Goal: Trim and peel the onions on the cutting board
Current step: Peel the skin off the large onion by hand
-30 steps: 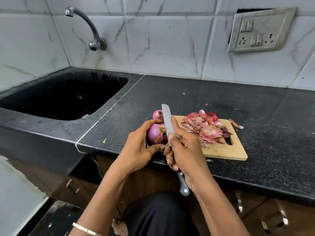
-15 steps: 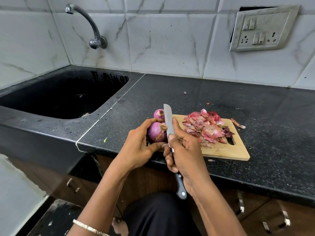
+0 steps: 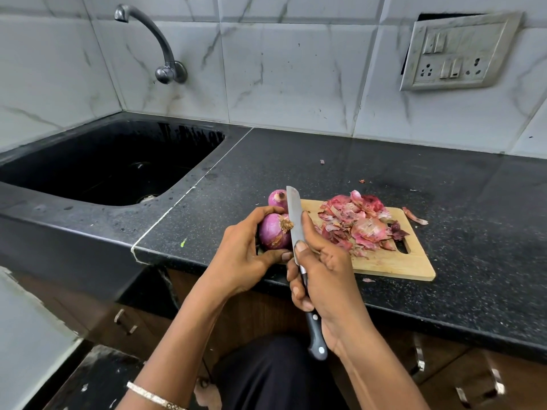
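Knife edge meeting the root end of the held onion

The right hand (image 3: 322, 276) is gripping the knife (image 3: 293, 223) by its handle, with the thumb lying on the flat of the blade, and the left hand (image 3: 245, 255) is cupping the onion (image 3: 273, 233) just above the near left corner of the board (image 3: 393, 261). Against the pictures of a second ago, almost nothing is changing: the blade is still resting at the brown root tuft, so I judge the trimming cut is only starting. The onion's long axis is lying almost level, root end pointing right, toward the blade. The knife is pointing away, toward the wall. Behind, a second onion (image 3: 276, 198) is sitting, and the peels (image 3: 358, 223) are piling on the board.
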The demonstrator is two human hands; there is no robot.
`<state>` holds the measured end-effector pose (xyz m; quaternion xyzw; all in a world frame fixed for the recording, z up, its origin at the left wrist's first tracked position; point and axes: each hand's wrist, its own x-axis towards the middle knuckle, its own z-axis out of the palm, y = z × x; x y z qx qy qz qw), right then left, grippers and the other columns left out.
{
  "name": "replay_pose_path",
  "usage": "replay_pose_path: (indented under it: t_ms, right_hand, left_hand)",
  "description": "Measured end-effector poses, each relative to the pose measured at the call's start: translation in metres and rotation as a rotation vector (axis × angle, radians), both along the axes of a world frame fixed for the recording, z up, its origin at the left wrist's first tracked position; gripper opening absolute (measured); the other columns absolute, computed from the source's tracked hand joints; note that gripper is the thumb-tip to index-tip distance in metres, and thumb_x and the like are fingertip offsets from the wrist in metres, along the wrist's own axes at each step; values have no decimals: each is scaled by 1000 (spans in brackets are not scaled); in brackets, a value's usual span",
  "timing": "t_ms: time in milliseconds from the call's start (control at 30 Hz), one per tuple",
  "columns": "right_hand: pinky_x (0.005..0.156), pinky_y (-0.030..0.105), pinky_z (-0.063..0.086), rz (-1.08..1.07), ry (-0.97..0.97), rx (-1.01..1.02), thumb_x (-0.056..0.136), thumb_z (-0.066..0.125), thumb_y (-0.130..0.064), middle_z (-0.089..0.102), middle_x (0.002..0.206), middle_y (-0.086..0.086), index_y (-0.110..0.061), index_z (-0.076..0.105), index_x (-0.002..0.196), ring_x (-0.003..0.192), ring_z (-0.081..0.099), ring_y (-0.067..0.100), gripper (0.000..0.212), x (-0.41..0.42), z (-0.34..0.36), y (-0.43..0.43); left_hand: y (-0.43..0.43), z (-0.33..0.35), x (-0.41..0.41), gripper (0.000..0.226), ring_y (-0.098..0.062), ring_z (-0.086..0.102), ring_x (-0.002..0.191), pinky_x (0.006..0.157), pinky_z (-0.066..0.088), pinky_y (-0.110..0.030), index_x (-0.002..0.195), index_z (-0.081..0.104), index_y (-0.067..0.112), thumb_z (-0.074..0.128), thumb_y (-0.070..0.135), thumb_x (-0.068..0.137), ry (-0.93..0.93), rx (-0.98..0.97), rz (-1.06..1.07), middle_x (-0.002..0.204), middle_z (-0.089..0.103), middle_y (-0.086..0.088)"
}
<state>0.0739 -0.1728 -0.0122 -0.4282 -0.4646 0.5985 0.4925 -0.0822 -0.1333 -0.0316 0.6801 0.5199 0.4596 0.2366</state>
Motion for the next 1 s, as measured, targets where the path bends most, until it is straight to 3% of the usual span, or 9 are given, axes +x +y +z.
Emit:
replay_pose_path:
  t_ms: [167,333,533,667,1000]
  right_hand:
    - [36,16,22,-11,72,-32,108,46,-13,51,58,3,-56,65,114,40,39,10,48,-3,2,-12]
    - [36,19,25,-42,57,-27,108,44,-10,51,60,2,-47,53,141,42,40,9,50,-11,6,6]
    - [36,17,23,4,66,-55,108,45,-12,51,59,2,-54,59,131,42,39,11,49,-1,1,-14]
    - [36,18,24,-36,72,-53,108,45,-11,51,58,0,-50,57,136,42,39,10,49,-7,2,-6]
    - [38,18,23,-28,64,-41,109,45,-13,51,58,2,-53,55,138,41,38,10,50,-6,-4,-16]
  left_hand:
    - [1,-2,0,72,-8,71,103,94,58,-42,134,59,23,84,36,68,-17,3,-3,112,73,10]
    - [2,-4,-2,67,-10,71,105,95,58,-44,135,58,24,81,30,72,-16,14,2,113,73,9]
    - [1,-2,1,71,-1,68,106,96,57,-38,133,60,23,86,32,68,-17,30,5,114,72,13]
    - [1,-3,0,68,-8,70,105,95,57,-43,133,60,24,83,32,69,-5,37,13,113,73,10]
    - [0,-2,2,70,-3,68,108,97,57,-39,134,60,23,83,33,68,-10,43,20,117,71,14]
